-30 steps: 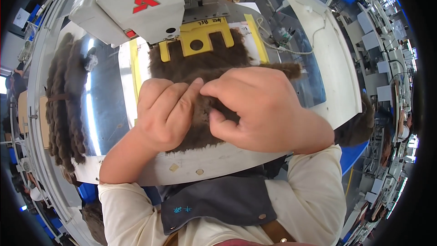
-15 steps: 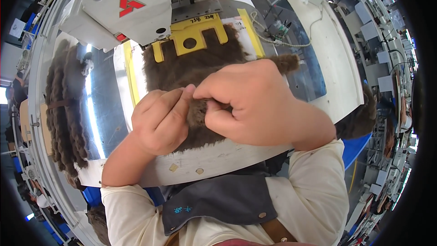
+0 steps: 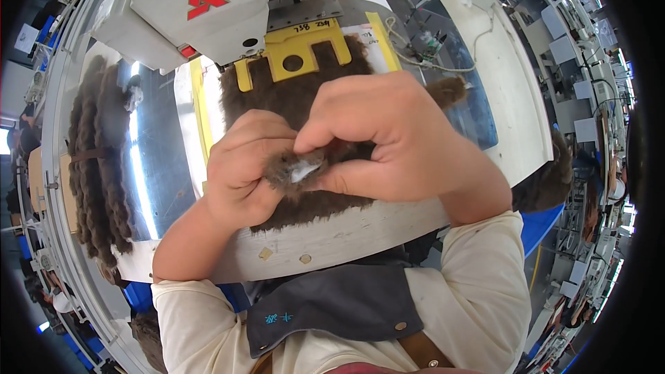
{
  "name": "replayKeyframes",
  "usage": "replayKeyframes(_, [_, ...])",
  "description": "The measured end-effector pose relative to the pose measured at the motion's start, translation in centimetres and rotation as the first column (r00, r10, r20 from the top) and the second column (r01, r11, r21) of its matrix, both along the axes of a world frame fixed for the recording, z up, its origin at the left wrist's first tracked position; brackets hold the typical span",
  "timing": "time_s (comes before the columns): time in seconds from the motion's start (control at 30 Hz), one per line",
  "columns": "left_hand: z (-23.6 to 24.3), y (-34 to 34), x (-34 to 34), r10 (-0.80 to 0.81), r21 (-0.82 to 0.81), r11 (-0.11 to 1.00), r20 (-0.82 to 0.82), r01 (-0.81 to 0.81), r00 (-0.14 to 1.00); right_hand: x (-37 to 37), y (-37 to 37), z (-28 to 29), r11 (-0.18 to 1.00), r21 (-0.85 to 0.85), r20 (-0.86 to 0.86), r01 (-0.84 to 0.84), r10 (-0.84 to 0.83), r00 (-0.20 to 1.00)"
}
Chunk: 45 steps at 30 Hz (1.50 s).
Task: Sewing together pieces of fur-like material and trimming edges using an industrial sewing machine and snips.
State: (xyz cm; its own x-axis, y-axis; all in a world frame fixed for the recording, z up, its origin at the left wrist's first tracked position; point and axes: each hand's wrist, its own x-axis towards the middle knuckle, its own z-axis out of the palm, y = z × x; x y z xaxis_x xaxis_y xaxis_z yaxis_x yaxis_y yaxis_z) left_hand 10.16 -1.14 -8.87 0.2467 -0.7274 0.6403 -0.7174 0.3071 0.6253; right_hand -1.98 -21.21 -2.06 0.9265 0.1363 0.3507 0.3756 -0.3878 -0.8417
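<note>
My left hand (image 3: 242,166) and my right hand (image 3: 398,142) meet in the middle, both closed on a brown plush tube (image 3: 280,170). White material shows at its open end, which points toward me between my fingers. Under the hands lies a flat brown plush piece (image 3: 260,97), its frayed near edge close to the table's front. A yellow clamp plate (image 3: 305,52) with a round hole rests across the far part of that piece. Beyond my right wrist a furry end (image 3: 447,91) sticks out; whether it belongs to the tube is hidden by my hand.
The white sewing machine head (image 3: 197,3) stands at the far left, above the clamp plate. Tied brown plush strips (image 3: 90,159) lie along the left side. At the right, a thin cord (image 3: 443,67) curves over the table, and dark plush (image 3: 544,183) hangs by its edge.
My fingers have turned the plush tube so that its open end with the white material faces me. The yellow plate and the machine shifted slightly right in the view.
</note>
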Motion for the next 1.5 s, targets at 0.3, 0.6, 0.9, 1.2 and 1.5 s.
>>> replayKeyframes(0.3, [-0.6, -0.5, -2.8, 0.052, 0.169, 0.983, -0.607, 0.065, 0.793, 0.1, 0.3, -0.6, 0.949, -0.215, 0.222, 0.23, -0.182, 0.958])
replayKeyframes(0.6, [-0.7, -0.1, -1.0, -0.157, 0.131, 0.964, -0.42, 0.231, 0.894, 0.4, -0.1, -0.3, 0.999, 0.03, -0.062, 0.015, -0.013, 0.998])
replayKeyframes(0.9, [-0.9, -0.5, -2.6, 0.023, 0.157, 0.969, -0.826, 0.19, 0.563, 1.7, -0.5, -1.7, 0.987, 0.025, 0.004, 0.158, -0.159, 0.987])
replayKeyframes(1.2, [-4.6, -1.5, 0.7, 0.42, 0.44, 0.891, -0.704, -0.113, 0.572, 9.8, -1.9, -7.1, 0.95, -0.18, -0.447, 0.256, -0.311, 0.839])
replayKeyframes(1.5, [-3.2, 0.3, 4.4, 0.492, 0.638, 0.728, -0.231, -0.251, 0.839, 15.2, -1.9, -11.3, 0.896, -0.359, -0.163, 0.262, -0.336, 0.927])
